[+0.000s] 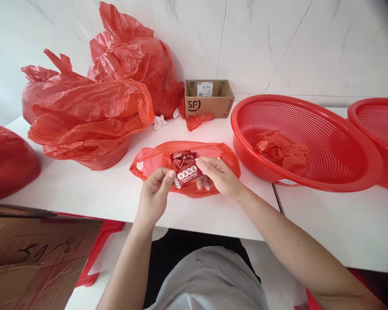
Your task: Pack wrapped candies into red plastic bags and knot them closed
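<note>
Between my two hands is a small dark-red printed box (190,173) with white Chinese lettering; whether it is folded flat or filled, I cannot tell. My left hand (155,196) pinches its left end between thumb and fingers. At the right end, my right hand (220,177) grips it with the thumb on top and some fingers curled below. Under the box lies an open red plastic bag (155,150) on the white table (187,215). Several small red wrapped packets (183,157) show inside the bag, partly hidden by the box.
Large full red plastic bags (93,112) crowd the left and back. A small cardboard box (210,105) stands by the wall. To the right is a red mesh basket (326,137) with a crumpled red bag inside, and another basket (384,125). A big carton (35,254) is at lower left.
</note>
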`<state>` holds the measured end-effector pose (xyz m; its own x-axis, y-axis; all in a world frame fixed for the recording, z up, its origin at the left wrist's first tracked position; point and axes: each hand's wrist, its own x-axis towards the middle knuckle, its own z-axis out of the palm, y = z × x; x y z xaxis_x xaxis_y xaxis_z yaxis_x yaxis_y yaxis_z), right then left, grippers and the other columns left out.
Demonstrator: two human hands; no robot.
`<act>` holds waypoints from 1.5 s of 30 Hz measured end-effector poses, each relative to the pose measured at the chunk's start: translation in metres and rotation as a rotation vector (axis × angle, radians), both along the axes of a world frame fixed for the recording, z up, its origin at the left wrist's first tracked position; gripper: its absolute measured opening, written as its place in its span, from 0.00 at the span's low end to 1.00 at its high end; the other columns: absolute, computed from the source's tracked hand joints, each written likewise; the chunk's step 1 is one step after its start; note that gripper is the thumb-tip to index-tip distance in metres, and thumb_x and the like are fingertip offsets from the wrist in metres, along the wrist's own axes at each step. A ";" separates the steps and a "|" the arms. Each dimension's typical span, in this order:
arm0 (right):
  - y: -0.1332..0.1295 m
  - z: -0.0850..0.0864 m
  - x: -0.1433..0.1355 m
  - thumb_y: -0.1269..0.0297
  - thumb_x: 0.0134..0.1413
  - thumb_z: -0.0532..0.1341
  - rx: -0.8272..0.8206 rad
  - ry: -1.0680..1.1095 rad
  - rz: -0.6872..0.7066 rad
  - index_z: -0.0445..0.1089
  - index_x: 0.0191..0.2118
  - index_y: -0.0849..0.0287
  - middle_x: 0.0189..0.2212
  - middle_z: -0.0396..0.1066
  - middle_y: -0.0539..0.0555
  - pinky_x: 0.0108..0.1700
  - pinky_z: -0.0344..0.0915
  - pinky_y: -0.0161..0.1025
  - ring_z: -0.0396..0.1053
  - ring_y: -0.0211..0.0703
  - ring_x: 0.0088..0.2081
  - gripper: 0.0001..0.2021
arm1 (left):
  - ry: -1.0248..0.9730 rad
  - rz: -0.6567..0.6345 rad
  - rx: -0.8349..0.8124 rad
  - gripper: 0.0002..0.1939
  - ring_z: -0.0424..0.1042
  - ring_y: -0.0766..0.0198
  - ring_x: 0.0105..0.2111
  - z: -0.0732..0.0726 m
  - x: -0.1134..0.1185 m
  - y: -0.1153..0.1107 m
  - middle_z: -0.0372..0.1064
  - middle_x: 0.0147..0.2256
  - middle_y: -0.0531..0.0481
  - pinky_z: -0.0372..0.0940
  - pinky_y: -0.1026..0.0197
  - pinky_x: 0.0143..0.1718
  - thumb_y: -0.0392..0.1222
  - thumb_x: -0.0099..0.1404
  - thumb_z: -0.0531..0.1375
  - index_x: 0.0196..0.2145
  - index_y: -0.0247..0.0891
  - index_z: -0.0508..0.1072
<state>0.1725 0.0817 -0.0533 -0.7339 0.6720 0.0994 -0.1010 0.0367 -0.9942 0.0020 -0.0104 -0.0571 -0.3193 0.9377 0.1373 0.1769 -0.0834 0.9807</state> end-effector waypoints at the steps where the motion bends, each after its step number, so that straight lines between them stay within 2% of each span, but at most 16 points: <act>1: -0.001 0.000 -0.001 0.46 0.66 0.52 0.006 0.009 -0.017 0.62 0.29 0.58 0.20 0.65 0.46 0.20 0.57 0.30 0.60 0.30 0.19 0.21 | 0.028 -0.015 0.013 0.16 0.60 0.66 0.26 0.001 0.000 -0.001 0.61 0.23 0.55 0.58 0.64 0.31 0.52 0.67 0.59 0.26 0.40 0.68; 5: -0.004 0.000 -0.003 0.44 0.62 0.56 0.018 0.039 -0.073 0.57 0.26 0.57 0.20 0.56 0.43 0.19 0.54 0.30 0.55 0.29 0.18 0.22 | 0.033 -0.063 0.054 0.14 0.58 0.66 0.27 -0.003 0.001 -0.004 0.62 0.25 0.54 0.55 0.63 0.31 0.50 0.68 0.59 0.28 0.39 0.70; 9: -0.007 0.000 -0.003 0.45 0.63 0.56 0.053 0.064 -0.095 0.55 0.25 0.56 0.20 0.54 0.43 0.19 0.55 0.29 0.55 0.30 0.19 0.22 | -0.107 -0.049 0.075 0.14 0.56 0.67 0.27 -0.012 -0.001 -0.002 0.60 0.25 0.55 0.54 0.63 0.31 0.50 0.67 0.60 0.28 0.39 0.70; 13: -0.007 -0.002 -0.003 0.48 0.64 0.56 0.053 0.081 -0.087 0.56 0.26 0.57 0.20 0.54 0.43 0.20 0.56 0.29 0.56 0.30 0.20 0.21 | -0.161 -0.050 0.060 0.14 0.54 0.67 0.26 -0.018 0.000 -0.001 0.57 0.24 0.56 0.53 0.64 0.30 0.51 0.67 0.60 0.28 0.40 0.69; 17: -0.005 -0.004 -0.003 0.49 0.65 0.56 0.033 0.117 -0.109 0.56 0.26 0.57 0.21 0.53 0.44 0.19 0.55 0.28 0.55 0.30 0.20 0.20 | -0.191 -0.031 0.065 0.16 0.59 0.65 0.28 -0.015 0.005 -0.003 0.61 0.26 0.54 0.57 0.63 0.33 0.53 0.68 0.57 0.28 0.40 0.69; 20: -0.004 -0.003 -0.003 0.50 0.64 0.57 0.056 0.127 -0.143 0.56 0.25 0.57 0.21 0.54 0.44 0.19 0.54 0.29 0.54 0.29 0.19 0.21 | -0.153 -0.114 0.042 0.20 0.63 0.62 0.32 -0.010 0.008 -0.006 0.66 0.29 0.51 0.59 0.60 0.37 0.57 0.70 0.52 0.29 0.40 0.72; 23: -0.004 -0.002 -0.003 0.50 0.65 0.57 0.078 0.115 -0.158 0.57 0.25 0.57 0.20 0.55 0.44 0.19 0.54 0.29 0.55 0.29 0.18 0.21 | -0.109 -0.208 0.007 0.19 0.65 0.62 0.33 -0.008 0.008 -0.007 0.68 0.29 0.51 0.59 0.60 0.40 0.54 0.70 0.54 0.29 0.39 0.73; 30: -0.005 -0.005 -0.002 0.52 0.67 0.55 0.132 0.113 -0.141 0.57 0.25 0.57 0.17 0.56 0.43 0.20 0.53 0.30 0.55 0.29 0.18 0.20 | -0.194 -0.242 0.060 0.17 0.63 0.63 0.33 -0.013 0.006 -0.008 0.67 0.29 0.52 0.58 0.62 0.40 0.50 0.70 0.55 0.28 0.40 0.72; 43: -0.004 -0.007 -0.002 0.52 0.68 0.53 0.185 0.046 -0.163 0.57 0.26 0.57 0.18 0.57 0.44 0.22 0.53 0.32 0.56 0.31 0.19 0.20 | -0.161 -0.189 0.021 0.17 0.68 0.62 0.34 -0.018 0.007 -0.006 0.73 0.31 0.51 0.60 0.60 0.41 0.52 0.70 0.55 0.30 0.40 0.75; 45: -0.001 -0.006 0.000 0.51 0.68 0.52 0.272 -0.033 -0.246 0.55 0.25 0.56 0.18 0.56 0.44 0.23 0.53 0.33 0.57 0.32 0.19 0.20 | -0.056 -0.142 -0.009 0.18 0.70 0.61 0.36 -0.016 0.005 -0.006 0.75 0.33 0.50 0.61 0.59 0.43 0.52 0.71 0.54 0.32 0.40 0.77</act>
<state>0.1729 0.0811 -0.0590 -0.5597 0.7807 0.2778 -0.0245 0.3195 -0.9473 0.0067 -0.0162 -0.0729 -0.1902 0.9750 0.1147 0.1093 -0.0951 0.9895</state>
